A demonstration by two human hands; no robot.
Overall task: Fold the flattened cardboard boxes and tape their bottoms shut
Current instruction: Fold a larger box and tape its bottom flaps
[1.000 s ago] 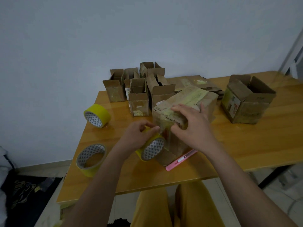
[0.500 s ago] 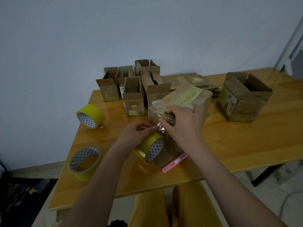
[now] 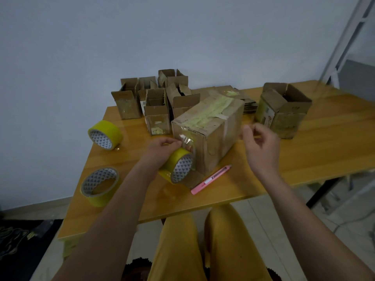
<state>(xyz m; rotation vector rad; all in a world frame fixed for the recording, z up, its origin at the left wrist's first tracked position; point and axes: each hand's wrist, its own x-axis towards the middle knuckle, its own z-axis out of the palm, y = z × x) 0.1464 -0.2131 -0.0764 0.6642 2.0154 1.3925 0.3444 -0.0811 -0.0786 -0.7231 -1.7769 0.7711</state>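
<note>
Currently, you are partway through the batch. Several small boxes stand folded and open-topped at the back of the surface, and a larger folded box stands at the right. A stack of flat cardboard lies behind the middle box, so judge that folding work remains.

The box in hand lies in the middle of the surface, with its taped face up. A broad yellowish strip runs along that face, and a clear shiny length of tape bridges from the box's near end to the roll. Judge this strip applied but not yet cut.

Your left hand grips the roll against the near end of the box, fingers curled over its rim. Your right hand hovers beside the box's right side, fingers loosely curled and holding nothing.

A pink cutter lies on the surface just in front of the box, within reach for the cut.

Materials: the cardboard is brown, worn and creased, with old tape residue and torn flap edges. The rolls are yellow rings with a triangle-patterned core. Two spare rolls sit at the left; one stands on edge, the other lies flat. The surface is glossy varnished wood.
</note>
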